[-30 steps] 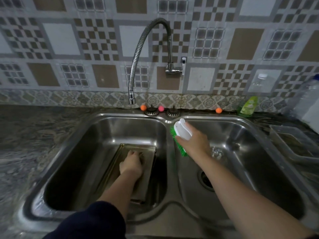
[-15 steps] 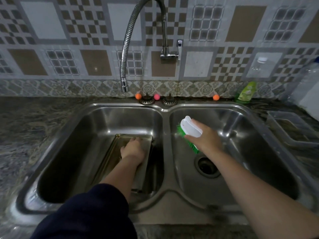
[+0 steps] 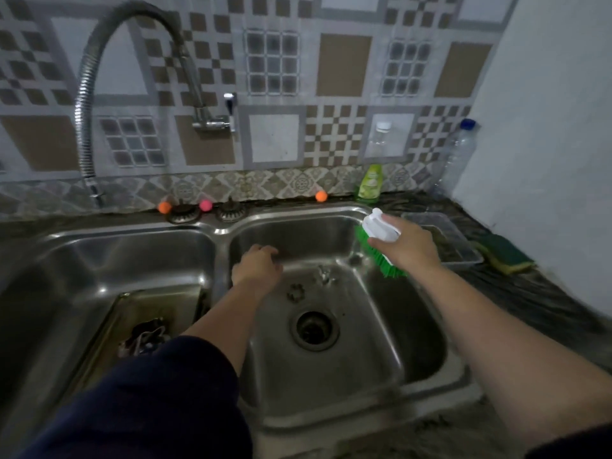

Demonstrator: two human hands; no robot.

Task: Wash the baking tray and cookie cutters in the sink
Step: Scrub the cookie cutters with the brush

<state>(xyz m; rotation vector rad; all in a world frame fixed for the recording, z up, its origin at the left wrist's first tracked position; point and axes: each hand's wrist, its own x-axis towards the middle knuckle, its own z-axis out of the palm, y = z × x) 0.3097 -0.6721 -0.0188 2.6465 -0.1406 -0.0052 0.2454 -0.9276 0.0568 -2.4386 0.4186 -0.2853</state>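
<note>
Left hand [image 3: 256,265] off baking tray [image 3: 159,313], now over right basin [image 3: 331,376].

you're looking at a brushed stainless steel sink [image 3: 218,231], shiny with soft reflections. the baking tray [image 3: 165,303] in its left basin is dull, stained metal. your brush [image 3: 381,240] has a glossy white plastic back and stiff green plastic bristles. the faucet hose [image 3: 82,104] is ribbed, bright metal. the countertop [image 3: 536,299] is dark speckled stone, the wall tiles [image 3: 275,137] smooth.

Tray [image 3: 159,313] tilted, L basin.
</note>
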